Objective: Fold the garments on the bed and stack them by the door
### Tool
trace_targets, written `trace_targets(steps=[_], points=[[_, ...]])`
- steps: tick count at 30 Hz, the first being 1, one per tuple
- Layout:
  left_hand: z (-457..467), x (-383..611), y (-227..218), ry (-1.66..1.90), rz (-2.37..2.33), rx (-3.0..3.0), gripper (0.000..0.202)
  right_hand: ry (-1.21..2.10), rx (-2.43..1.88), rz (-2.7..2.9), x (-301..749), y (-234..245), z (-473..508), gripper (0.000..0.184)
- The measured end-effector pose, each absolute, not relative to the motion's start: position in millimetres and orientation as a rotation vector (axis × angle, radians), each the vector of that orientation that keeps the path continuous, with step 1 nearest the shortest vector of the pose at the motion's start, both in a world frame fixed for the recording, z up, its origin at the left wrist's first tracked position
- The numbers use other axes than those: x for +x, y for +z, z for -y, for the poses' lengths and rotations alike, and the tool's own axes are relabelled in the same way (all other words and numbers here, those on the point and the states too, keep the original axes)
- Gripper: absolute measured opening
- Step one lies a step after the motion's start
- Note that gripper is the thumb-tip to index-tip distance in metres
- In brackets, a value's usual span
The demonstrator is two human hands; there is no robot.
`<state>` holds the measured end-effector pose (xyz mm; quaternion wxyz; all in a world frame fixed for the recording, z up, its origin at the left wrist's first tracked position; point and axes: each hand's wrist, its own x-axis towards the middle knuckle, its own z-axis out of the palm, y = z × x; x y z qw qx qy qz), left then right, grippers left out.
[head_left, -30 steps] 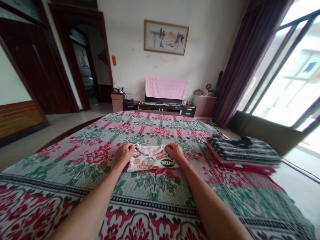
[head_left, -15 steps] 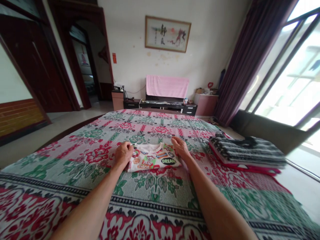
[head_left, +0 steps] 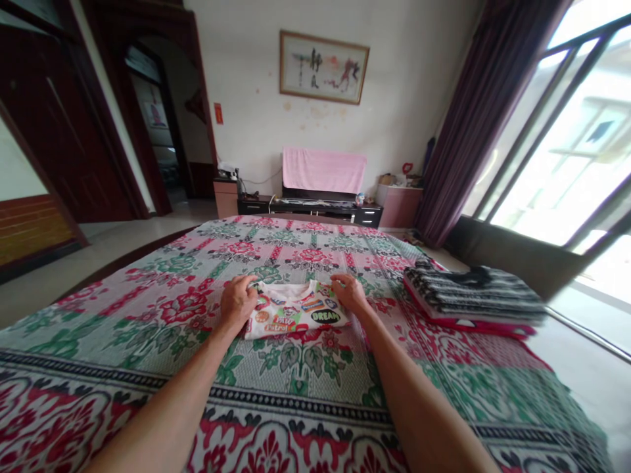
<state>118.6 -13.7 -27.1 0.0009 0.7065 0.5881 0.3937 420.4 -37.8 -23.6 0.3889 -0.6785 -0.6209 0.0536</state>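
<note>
A small white T-shirt point(head_left: 290, 318) with colourful prints, "Paw Patrol" and "DREAM" among them, lies folded flat on the patterned bed cover, its round collar away from me. At its upper left corner, my left hand point(head_left: 239, 299) has its fingers bent and closed on the cloth. My right hand point(head_left: 351, 292) grips the upper right corner the same way, thumb and fingertips together at the shoulder edge. The fingertips of both hands partly hide those corners.
A stack of folded clothes point(head_left: 476, 295), a black-and-white knit on top, sits on the bed's right side. The floral bed cover point(head_left: 296, 243) reaches toward a low black TV stand point(head_left: 315, 209). A pink cloth point(head_left: 324, 169) drapes the television. Windows and a purple curtain point(head_left: 458, 118) stand right.
My right hand has shifted slightly inward along the shirt's upper edge, and its fingers have bent more. The view has turned a little to the right. The shirt stays flat.
</note>
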Motion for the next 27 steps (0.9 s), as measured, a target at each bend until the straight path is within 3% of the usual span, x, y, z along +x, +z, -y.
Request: trace_targets(steps=[3, 8, 15, 27], points=[[19.6, 139.6, -14.8, 1.325, -1.615, 2.450, 0.028, 0.124, -1.780, 1.622, 416.8, -28.1, 37.9, 0.026], [16.4, 195.6, -1.4, 1.055, -1.402, 2.603, 0.022, 0.100, -1.817, 1.623, 419.4, -30.7, 39.5, 0.026], [1.5, 244.5, -1.6, 0.672, -1.643, 2.474, 0.026, 0.080, -1.690, 1.707, 426.2, -35.6, 39.9, 0.020], [20.5, 228.1, -1.2, 0.644, -1.736, 2.361, 0.021, 0.163, -1.633, 1.573, 413.8, -37.8, 32.0, 0.021]])
